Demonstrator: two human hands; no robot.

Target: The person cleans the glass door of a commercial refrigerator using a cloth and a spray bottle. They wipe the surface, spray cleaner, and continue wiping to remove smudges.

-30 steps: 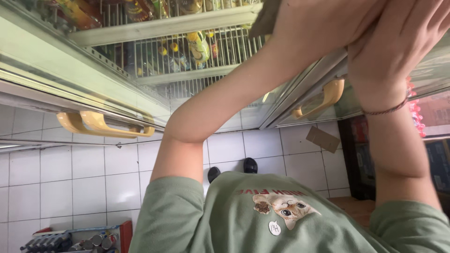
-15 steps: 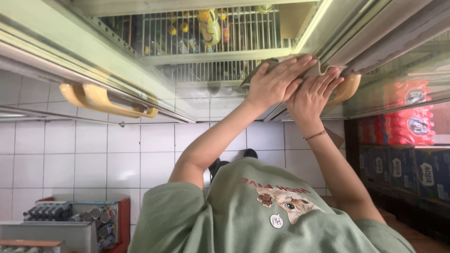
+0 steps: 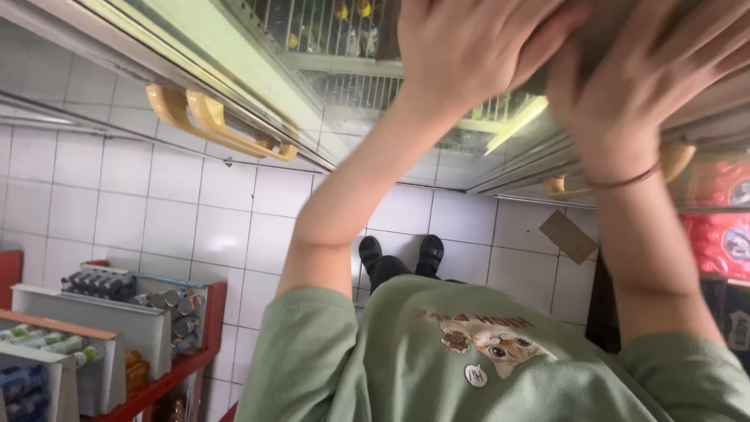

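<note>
My left hand (image 3: pixel 469 55) and my right hand (image 3: pixel 648 78) are raised close to the camera in front of an open glass-door cooler (image 3: pixel 258 70). Both press flat on a grey-brown flat thing (image 3: pixel 605 27) held between them; most of it is hidden and blurred, so I cannot tell its kind. A thin band (image 3: pixel 625 181) circles my right wrist. Behind the hands are wire shelves (image 3: pixel 351 78) with a few bottles (image 3: pixel 348 9). Yellow door handles (image 3: pixel 211 125) stick out to the left of my left arm.
White floor tiles (image 3: pixel 156 219) lie below, with my black shoes (image 3: pixel 398 254) on them. A red rack (image 3: pixel 168 312) of cans and bottles stands at lower left. Red drink packs (image 3: pixel 719 234) are stacked at right, beside a cardboard scrap (image 3: pixel 569 236) on the floor.
Half a second ago both hands rested on the cooler door's edge by the right handle. Now they are nearer the camera and higher, with the grey-brown thing between them. The view has tilted.
</note>
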